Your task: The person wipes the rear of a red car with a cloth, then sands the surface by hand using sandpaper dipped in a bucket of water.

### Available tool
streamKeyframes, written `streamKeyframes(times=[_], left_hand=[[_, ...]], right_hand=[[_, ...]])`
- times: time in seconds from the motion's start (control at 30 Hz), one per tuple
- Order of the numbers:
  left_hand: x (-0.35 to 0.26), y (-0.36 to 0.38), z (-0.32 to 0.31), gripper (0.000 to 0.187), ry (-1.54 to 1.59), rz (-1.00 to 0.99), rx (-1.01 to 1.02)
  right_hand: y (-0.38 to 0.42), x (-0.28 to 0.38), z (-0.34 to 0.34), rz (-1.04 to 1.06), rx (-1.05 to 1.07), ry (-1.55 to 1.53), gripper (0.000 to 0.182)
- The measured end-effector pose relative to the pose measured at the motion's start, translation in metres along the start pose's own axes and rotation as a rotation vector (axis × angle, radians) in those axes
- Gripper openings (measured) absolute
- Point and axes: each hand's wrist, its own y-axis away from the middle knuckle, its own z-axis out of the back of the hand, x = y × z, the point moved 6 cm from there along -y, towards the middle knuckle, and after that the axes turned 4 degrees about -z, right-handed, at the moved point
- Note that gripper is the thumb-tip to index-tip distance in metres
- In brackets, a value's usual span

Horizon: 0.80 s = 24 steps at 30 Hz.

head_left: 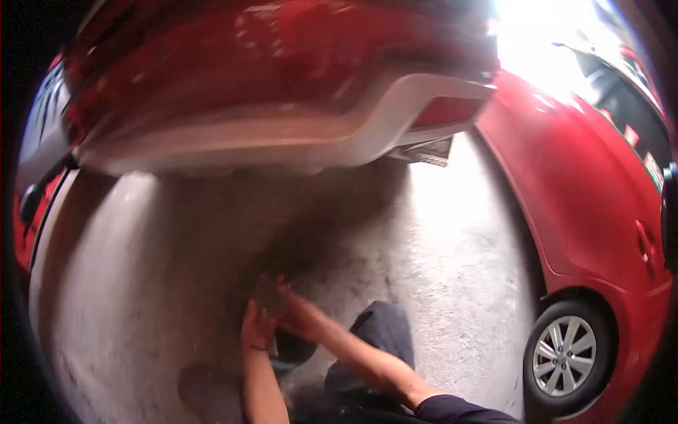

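Note:
My left hand (258, 328) and my right hand (300, 316) come together low in the head view, over the concrete floor. Between them is a small dark, flat piece (270, 297), blurred, whose kind I cannot tell. The fingers of both hands are closed around its edges. A thin dark band circles my left wrist. Above and ahead of the hands stands the rear bumper (247, 141) of a red car, with a pale lower trim and a red reflector (446, 112) at its right corner.
To the right, another red car (565, 191) stands close by, its silver-spoked wheel (563, 355) near the lower right. Under the bumper's corner shows a grey boxy part (427, 152). My dark-clothed knee (381, 328) is beside my right forearm. At far left is part of another red vehicle (42, 226).

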Motion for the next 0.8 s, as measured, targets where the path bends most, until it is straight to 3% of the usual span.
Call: streamKeyframes(times=[0.03,0.13,0.23,0.3,0.37,0.47,0.53,0.63,0.67,0.7,0.77,0.8], left_hand=[[0.000,-0.005,0.006,0.067,0.020,-0.024,0.049],[-0.016,-0.010,0.069,0.065,-0.163,-0.136,-0.059],[-0.039,0.009,0.076,0.060,-0.468,-0.140,-0.190],[-0.046,0.017,0.073,0.054,-0.751,-0.013,-0.184],[-0.046,0.021,0.070,0.046,-1.076,0.177,-0.123],[-0.042,0.023,0.066,0.037,-1.321,0.470,-0.078],[-0.038,0.015,0.058,0.034,-1.151,0.635,-0.143],[-0.026,0.007,0.138,0.047,-1.266,0.604,0.136],[-0.022,0.006,0.170,0.053,-1.371,0.686,0.158],[-0.013,0.010,0.204,0.059,-1.475,0.783,0.179],[0.023,0.016,0.285,0.060,-1.702,0.575,0.516],[0.030,0.020,0.268,0.056,-1.951,0.865,0.528]], right_hand=[[-0.001,-0.003,0.003,-0.050,-0.007,0.014,0.048],[-0.037,-0.010,0.030,-0.120,0.045,0.010,0.047],[-0.065,-0.002,0.074,-0.125,-0.207,0.741,0.047],[-0.033,0.035,0.049,0.205,-0.532,1.804,0.064],[-0.012,0.030,0.049,0.456,-0.952,2.201,0.070],[-0.012,0.017,0.059,0.146,-0.795,1.992,0.078],[-0.013,0.010,0.076,0.133,-0.741,1.916,0.080],[-0.041,0.008,0.138,0.293,-0.597,1.763,0.075],[-0.026,0.012,0.120,0.300,-0.638,1.597,0.066],[-0.026,0.009,0.134,0.355,-0.723,1.617,0.062],[-0.027,0.004,0.144,0.401,-0.885,1.611,0.054],[-0.022,0.003,0.132,0.388,-0.959,1.585,0.051]])
